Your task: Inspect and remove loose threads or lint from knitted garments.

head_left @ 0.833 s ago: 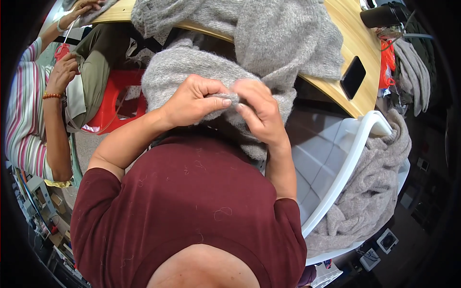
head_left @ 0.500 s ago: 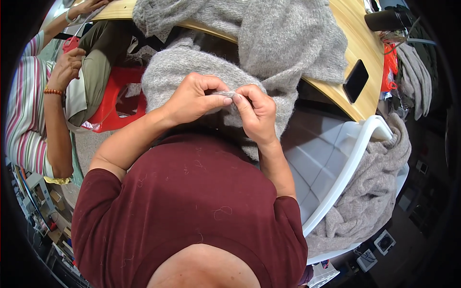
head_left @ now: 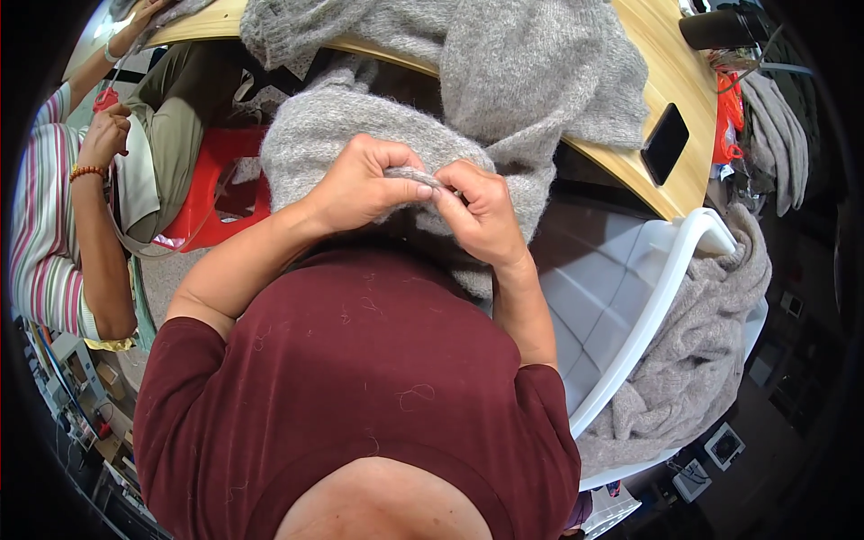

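A grey knitted garment drapes over the table edge and hangs down into my lap. My left hand pinches a folded edge of it between thumb and fingers. Close beside it, almost touching, my right hand grips the same edge with thumb and forefinger. A short strip of the knit shows between the two hands. Whether a small tool sits in the right fingers is too small to tell. The lower part of the garment is hidden behind my forearms.
A wooden table curves ahead, with a black phone on it and a dark cup at its far right. A white plastic bin stands at my right, grey knitwear beside it. Leftward, a co-worker sits near a red stool.
My right hand has turned slightly and shifted a little, exposing more of the pinched knit edge. The co-worker's near hand has moved left with a red-handled thing.
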{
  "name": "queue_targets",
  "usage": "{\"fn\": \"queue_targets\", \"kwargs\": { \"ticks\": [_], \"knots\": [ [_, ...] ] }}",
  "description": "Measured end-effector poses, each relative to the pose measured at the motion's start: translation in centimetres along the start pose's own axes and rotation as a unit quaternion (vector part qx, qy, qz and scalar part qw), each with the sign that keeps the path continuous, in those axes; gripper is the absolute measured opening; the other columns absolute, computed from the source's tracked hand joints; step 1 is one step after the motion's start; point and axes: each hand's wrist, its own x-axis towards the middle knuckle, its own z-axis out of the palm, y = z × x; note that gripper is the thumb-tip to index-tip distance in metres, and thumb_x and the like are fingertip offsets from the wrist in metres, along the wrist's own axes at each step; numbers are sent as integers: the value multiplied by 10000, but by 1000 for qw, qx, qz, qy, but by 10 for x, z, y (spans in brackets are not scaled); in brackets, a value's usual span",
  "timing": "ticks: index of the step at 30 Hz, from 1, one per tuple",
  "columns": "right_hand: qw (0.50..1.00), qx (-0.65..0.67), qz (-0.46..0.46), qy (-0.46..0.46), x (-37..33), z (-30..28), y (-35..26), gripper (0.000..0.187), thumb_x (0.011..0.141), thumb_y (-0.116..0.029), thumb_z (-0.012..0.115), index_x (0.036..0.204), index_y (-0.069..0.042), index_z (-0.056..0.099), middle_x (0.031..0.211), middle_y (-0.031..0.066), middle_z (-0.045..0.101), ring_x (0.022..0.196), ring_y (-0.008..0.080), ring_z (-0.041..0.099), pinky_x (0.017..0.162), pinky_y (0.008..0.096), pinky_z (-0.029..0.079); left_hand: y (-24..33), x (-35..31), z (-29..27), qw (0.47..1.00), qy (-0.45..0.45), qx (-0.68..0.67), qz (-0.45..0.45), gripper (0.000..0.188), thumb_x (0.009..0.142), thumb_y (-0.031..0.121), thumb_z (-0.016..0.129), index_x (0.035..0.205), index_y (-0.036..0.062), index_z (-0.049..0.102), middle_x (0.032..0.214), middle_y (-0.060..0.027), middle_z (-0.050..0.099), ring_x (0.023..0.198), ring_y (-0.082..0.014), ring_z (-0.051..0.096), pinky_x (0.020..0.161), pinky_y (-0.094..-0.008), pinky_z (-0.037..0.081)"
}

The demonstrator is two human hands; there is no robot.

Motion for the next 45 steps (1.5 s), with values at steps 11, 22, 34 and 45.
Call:
{"fn": "queue_targets", "kwargs": {
  "ticks": [11,22,34,45],
  "knots": [
    [996,53,31,68,-8,1,5,50,784,8,544,735,5,538,618,-9,495,546,37,413,482,195,334,-7,3,3,991,-36,-112,-58,25,737,27,624,755,12,614,668,29,569,607,-14,448,528,-177,360],
    [999,11,-33,34,-1,8,-2,39,740,26,559,730,11,524,624,44,503,546,115,463,494,249,363,-6,-3,4,1000,4,-11,-17,21,714,16,606,723,0,595,644,32,550,603,-17,450,512,-186,364],
    [993,42,63,95,-8,16,2,80,718,-7,589,780,-9,539,697,62,538,627,176,501,551,285,398,-5,-1,-1,974,-7,-218,-68,47,762,34,606,742,-7,617,722,-23,608,655,-56,537,605,-198,429],
    [931,-298,-4,210,-47,23,37,271,677,27,532,947,5,541,873,154,556,812,277,550,727,351,420,0,13,-10,961,99,-249,-67,39,757,48,592,733,25,613,717,-14,611,654,-61,544,624,-198,425]
  ]
}}
